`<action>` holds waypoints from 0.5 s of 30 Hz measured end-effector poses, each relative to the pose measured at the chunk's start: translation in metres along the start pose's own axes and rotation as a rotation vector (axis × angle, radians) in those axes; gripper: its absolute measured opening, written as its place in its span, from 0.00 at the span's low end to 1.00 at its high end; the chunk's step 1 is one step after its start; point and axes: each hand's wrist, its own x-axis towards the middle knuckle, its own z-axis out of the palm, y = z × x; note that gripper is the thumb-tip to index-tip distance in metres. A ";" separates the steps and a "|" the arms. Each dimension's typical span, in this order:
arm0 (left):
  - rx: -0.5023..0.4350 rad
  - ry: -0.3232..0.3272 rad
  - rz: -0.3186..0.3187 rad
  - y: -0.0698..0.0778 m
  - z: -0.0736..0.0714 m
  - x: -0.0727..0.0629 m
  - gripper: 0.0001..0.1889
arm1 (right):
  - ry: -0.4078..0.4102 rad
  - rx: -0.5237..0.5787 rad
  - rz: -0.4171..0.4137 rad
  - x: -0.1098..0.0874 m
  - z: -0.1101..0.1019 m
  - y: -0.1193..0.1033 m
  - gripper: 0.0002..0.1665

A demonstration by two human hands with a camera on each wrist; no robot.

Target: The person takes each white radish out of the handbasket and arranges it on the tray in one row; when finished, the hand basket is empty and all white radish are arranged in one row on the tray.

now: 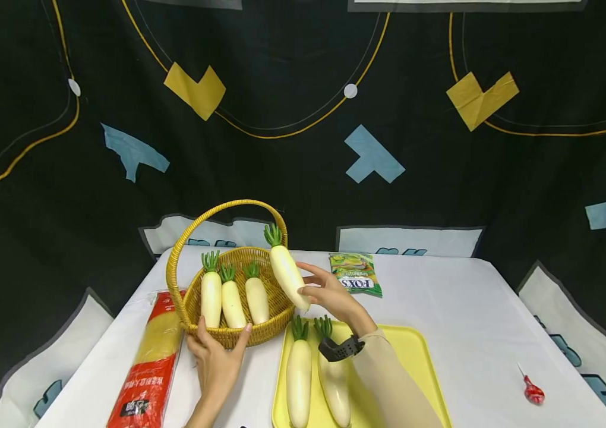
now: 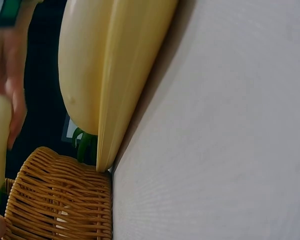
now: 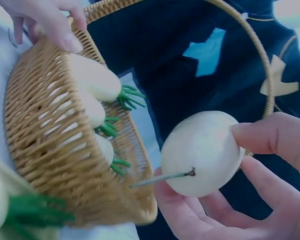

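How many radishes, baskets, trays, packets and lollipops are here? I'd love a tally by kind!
White radishes: 6 (3 in the basket, 1 in the right hand, 2 on the tray)
Baskets: 1
Trays: 1
Packets: 2
Lollipops: 1
Total: 11

The left grip (image 1: 214, 359) holds the near rim of the basket (image 1: 277, 328), thumb and index finger spread; the right grip (image 1: 331, 291) pinches just right of the basket, its sleeved forearm (image 1: 396, 380) slanting nearer.
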 end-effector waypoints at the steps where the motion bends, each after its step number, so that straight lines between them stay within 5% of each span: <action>1: 0.002 0.002 -0.001 0.000 -0.001 0.000 0.59 | -0.003 0.003 -0.004 -0.006 -0.003 0.002 0.34; 15: -0.003 -0.006 -0.003 0.000 -0.001 0.001 0.60 | 0.086 0.138 0.050 -0.098 -0.034 0.042 0.39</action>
